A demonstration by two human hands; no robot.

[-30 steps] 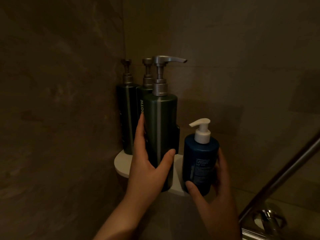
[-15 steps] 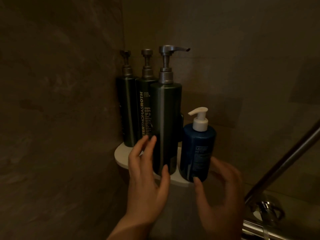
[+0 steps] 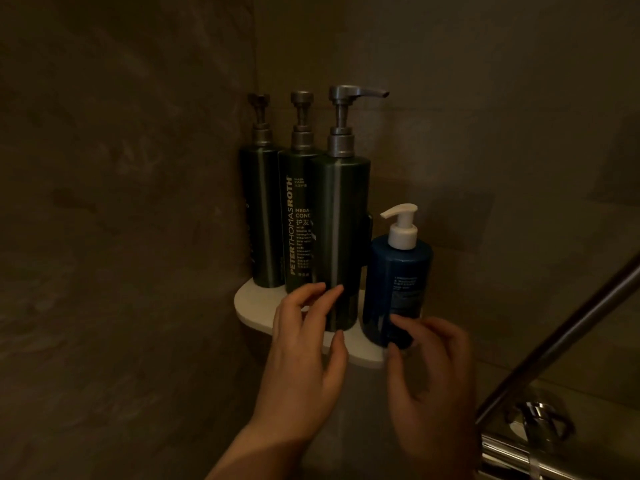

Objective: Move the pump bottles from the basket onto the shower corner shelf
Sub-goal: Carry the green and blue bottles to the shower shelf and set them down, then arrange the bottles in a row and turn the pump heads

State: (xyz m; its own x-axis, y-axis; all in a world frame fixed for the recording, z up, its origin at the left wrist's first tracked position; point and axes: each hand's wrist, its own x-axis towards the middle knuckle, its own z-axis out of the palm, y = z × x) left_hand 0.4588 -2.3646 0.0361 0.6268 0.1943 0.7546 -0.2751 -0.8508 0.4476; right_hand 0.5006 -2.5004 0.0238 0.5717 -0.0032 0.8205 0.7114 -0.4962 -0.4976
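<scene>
Three tall dark green pump bottles stand upright on the white corner shelf (image 3: 249, 308): one at the back left (image 3: 260, 216), one in the middle with white lettering (image 3: 296, 220), one in front (image 3: 341, 237) with its metal spout pointing right. A short blue bottle with a white pump (image 3: 398, 282) stands at the shelf's right end. My left hand (image 3: 304, 344) hovers with loosely spread fingers just before the front green bottle's base. My right hand (image 3: 429, 368) is below the blue bottle, fingers relaxed, fingertips at its base. No basket is in view.
Dark stone walls meet in the corner behind the shelf. A slanted metal bar (image 3: 561, 337) crosses the lower right. Below it sits a chrome tap fitting (image 3: 533, 427).
Both hands have let go of the front green bottle and the blue bottle, which now stand on the shelf. The hands have drawn back slightly and opened.
</scene>
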